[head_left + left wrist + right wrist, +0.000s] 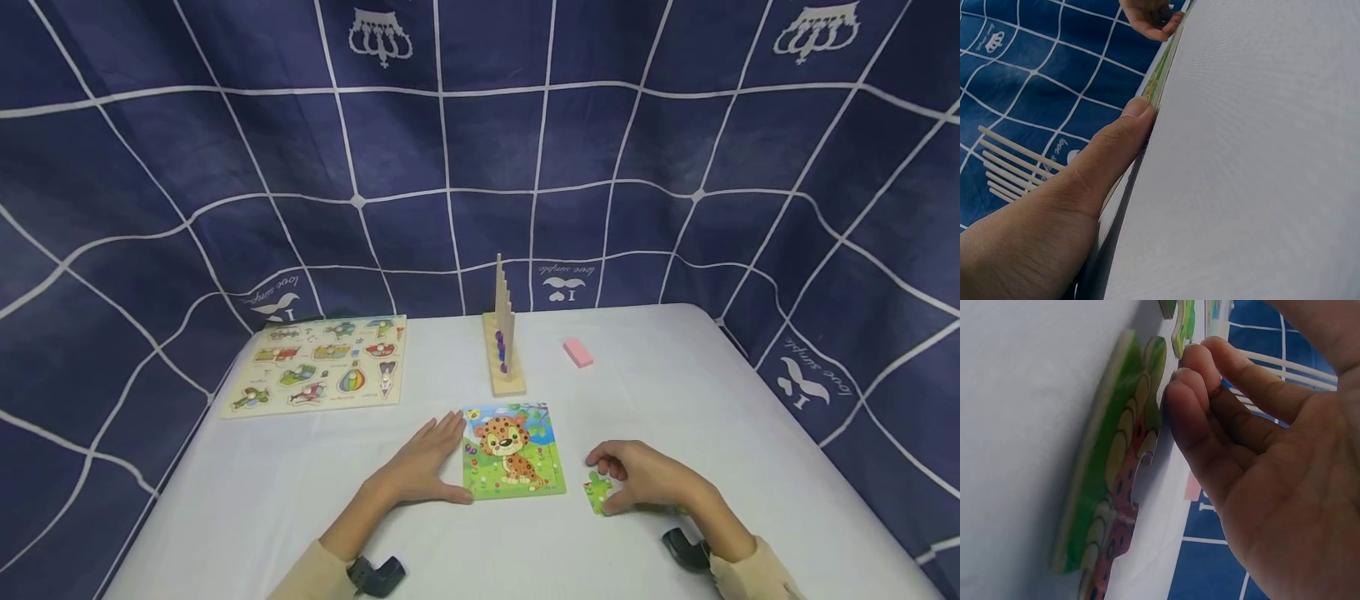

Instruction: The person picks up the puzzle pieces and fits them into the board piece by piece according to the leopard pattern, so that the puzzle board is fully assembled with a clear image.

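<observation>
A square leopard jigsaw puzzle lies on the white table. My left hand is spread flat at its left side, with the thumb along the near left corner and the fingertips at the far left corner. To the right of the puzzle, my right hand holds a small green jigsaw piece between thumb and curled fingers, low over the table. In the right wrist view, the curled fingers reach toward the table behind a green piece with spotted red-orange patches; the thumb tip is not seen there.
A wooden peg stand with upright rods and purple and blue beads stands behind the puzzle. A pink block lies to its right. At the back left is a knob puzzle board with vehicle pictures. A blue checked curtain surrounds the table.
</observation>
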Tool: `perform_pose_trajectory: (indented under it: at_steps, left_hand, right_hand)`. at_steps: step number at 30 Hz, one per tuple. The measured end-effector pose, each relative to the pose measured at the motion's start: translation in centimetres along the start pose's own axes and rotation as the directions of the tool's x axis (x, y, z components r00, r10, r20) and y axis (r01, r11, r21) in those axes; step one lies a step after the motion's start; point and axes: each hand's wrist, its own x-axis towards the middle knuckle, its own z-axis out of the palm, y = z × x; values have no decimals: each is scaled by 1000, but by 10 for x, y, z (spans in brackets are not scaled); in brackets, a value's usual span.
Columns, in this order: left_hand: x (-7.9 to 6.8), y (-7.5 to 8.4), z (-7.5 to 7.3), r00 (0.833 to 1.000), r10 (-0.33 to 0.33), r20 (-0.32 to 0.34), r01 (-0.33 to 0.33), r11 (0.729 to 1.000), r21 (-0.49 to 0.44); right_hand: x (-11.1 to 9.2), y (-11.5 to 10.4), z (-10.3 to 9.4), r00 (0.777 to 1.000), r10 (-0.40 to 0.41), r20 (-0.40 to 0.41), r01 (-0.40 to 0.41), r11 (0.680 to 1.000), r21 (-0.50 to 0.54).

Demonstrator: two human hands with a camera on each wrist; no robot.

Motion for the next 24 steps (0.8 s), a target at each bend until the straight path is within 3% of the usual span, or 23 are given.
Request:
perform_pose_trajectory:
  at_steps: [11, 24]
  left_hand:
    - [0, -1, 1, 1000, 0, -5, 0, 1000, -7]
    - [1, -1, -3, 1000, 4, -17, -4, 1000, 0]
  right_hand:
    - [-2, -6, 3, 997, 81, 12, -81, 997, -14]
    - [-1, 2, 1, 999, 37, 6, -37, 999, 21]
